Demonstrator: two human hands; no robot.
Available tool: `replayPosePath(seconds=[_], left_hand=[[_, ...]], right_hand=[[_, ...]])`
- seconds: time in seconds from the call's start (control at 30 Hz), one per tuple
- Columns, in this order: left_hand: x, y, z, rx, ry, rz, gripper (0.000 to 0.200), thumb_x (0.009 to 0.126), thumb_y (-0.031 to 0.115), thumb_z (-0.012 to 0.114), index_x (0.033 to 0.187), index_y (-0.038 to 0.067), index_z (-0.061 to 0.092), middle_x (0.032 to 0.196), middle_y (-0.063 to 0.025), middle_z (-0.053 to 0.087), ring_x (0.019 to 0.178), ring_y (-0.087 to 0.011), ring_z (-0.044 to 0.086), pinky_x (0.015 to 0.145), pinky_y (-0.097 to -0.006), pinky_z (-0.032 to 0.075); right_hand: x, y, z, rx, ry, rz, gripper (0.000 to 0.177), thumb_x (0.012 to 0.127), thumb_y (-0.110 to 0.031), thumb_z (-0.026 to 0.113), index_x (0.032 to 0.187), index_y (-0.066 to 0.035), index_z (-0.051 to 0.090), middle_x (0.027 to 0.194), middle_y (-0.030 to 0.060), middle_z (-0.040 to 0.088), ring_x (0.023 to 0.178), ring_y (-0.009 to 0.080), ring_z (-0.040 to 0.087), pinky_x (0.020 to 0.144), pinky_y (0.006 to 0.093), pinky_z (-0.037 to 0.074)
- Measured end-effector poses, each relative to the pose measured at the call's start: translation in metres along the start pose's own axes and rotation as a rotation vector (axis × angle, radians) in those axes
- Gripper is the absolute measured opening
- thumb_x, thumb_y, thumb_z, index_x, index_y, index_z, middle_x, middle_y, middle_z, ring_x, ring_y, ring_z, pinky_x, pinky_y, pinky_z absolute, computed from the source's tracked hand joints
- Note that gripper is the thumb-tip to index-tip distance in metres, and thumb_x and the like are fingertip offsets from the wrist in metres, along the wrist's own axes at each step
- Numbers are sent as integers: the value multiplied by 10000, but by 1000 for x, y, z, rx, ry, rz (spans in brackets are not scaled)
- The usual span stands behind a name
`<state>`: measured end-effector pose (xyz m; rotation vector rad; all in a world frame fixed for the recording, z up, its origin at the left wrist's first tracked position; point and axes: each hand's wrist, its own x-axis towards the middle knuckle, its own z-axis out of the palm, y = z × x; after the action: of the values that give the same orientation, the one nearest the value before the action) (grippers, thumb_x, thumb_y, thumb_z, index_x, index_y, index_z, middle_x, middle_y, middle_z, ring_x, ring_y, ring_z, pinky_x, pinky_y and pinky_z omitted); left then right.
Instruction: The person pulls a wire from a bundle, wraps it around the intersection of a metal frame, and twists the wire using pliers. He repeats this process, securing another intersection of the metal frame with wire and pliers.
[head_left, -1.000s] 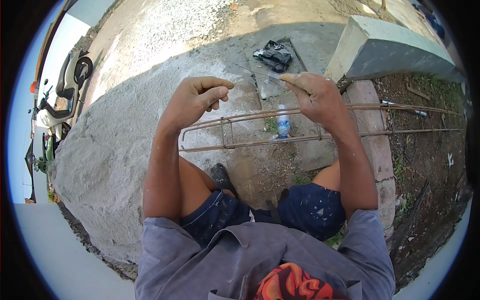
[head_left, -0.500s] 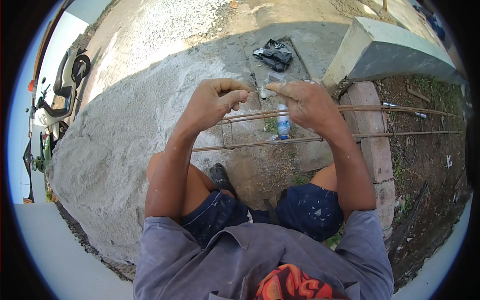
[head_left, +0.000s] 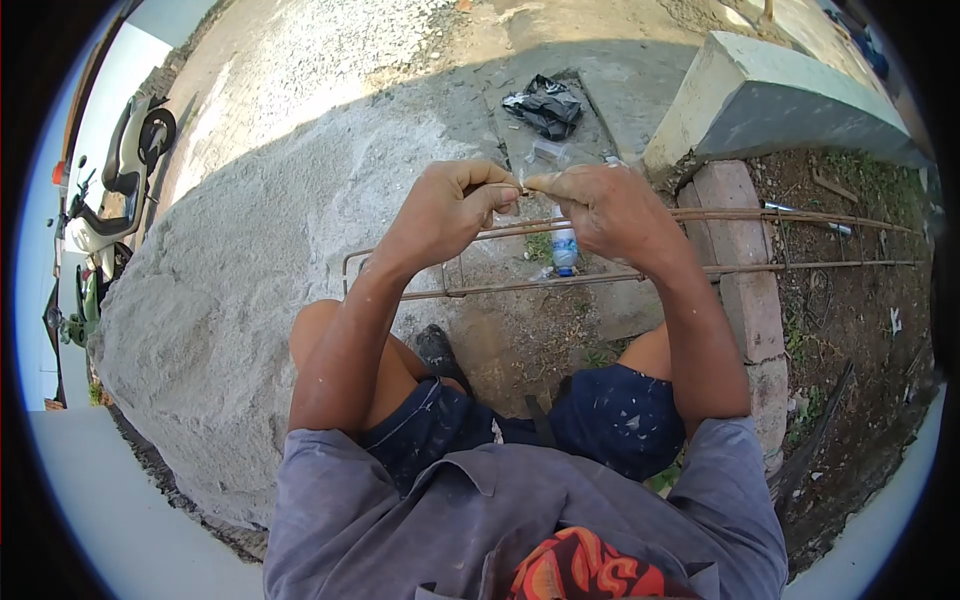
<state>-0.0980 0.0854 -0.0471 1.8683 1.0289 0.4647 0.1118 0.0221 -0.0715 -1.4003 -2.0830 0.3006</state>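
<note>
My left hand (head_left: 447, 212) is closed in a pinch, its fingertips almost touching those of my right hand (head_left: 612, 212), which is pinched too. A thin piece of wire (head_left: 523, 189) shows between the fingertips, mostly hidden by them. Both hands are above a long frame of rusty steel bars (head_left: 540, 284) joined by square stirrups. Under the frame, close to my right hand, lies a plastic bottle (head_left: 565, 248) with a blue cap.
A heap of grey sand (head_left: 220, 300) lies on the left, with a parked motorcycle (head_left: 125, 190) beyond it. Ahead are a black plastic bag (head_left: 548, 106) and a clear bag (head_left: 548, 151). A brick edge (head_left: 750, 300) and a low concrete wall (head_left: 790, 100) stand at right.
My left hand has moved slightly right, so the fingertips of both hands are closer together and less wire shows. More of the steel frame's left end is visible.
</note>
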Motion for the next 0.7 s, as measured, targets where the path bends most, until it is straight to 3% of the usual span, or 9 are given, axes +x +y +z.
replayPosePath(seconds=[0.17, 0.27, 0.37, 0.47, 0.5, 0.6, 0.7], left_hand=[[-1, 1, -9, 9, 2, -8, 227, 923, 186, 654, 990, -25, 705, 747, -13, 644, 642, -59, 543, 574, -231, 452], [0, -2, -9, -101, -25, -32, 303, 935, 215, 648, 1106, -34, 669, 830, -53, 664, 681, -80, 573, 620, -237, 480], [-2, -2, -9, -453, -82, -61, 403, 953, 252, 628, 1240, -30, 595, 934, -92, 670, 773, -102, 602, 685, -247, 503], [-1, -10, 18, -661, -42, -151, 458, 970, 277, 601, 1314, -19, 539, 1014, -103, 666, 859, -113, 606, 734, -250, 507], [-1, -8, 28, -737, -11, -75, 441, 994, 284, 561, 1313, -20, 538, 1031, -101, 670, 917, -122, 606, 760, -246, 503], [8, -9, 39, -590, 77, 54, 446, 1014, 274, 519, 1344, -26, 500, 1049, -103, 673, 926, -144, 619, 775, -249, 504], [8, -11, 46, -406, 243, 129, 366, 1020, 273, 507, 1220, -23, 586, 988, -99, 678, 852, -118, 627, 769, -245, 532]], right_hand=[[0, 2, -3, 22, 23, 31, 392, 779, -92, 543, 1128, -160, 707, 880, 152, 688, 801, 361, 644, 694, 450, 510], [2, 4, -2, 53, 44, 41, 335, 818, -100, 555, 1113, -140, 710, 899, 156, 691, 809, 359, 649, 699, 438, 513], [5, 6, -2, 155, 204, 42, 274, 858, -105, 560, 1086, -111, 712, 902, 173, 691, 796, 369, 652, 699, 431, 518], [7, 1, -2, 253, 238, 88, 232, 876, -107, 565, 1059, -77, 706, 875, 206, 676, 774, 388, 648, 687, 436, 513], [8, -3, -3, 277, 193, 111, 226, 883, -115, 563, 1054, -70, 702, 863, 214, 669, 769, 392, 646, 683, 440, 509], [9, -13, -2, 295, 83, 158, 214, 898, -137, 559, 1043, -53, 694, 834, 234, 650, 757, 401, 641, 673, 448, 499], [14, -11, 0, 242, 58, 139, 218, 902, -159, 565, 1042, -46, 689, 826, 239, 644, 754, 402, 637, 668, 443, 495]])
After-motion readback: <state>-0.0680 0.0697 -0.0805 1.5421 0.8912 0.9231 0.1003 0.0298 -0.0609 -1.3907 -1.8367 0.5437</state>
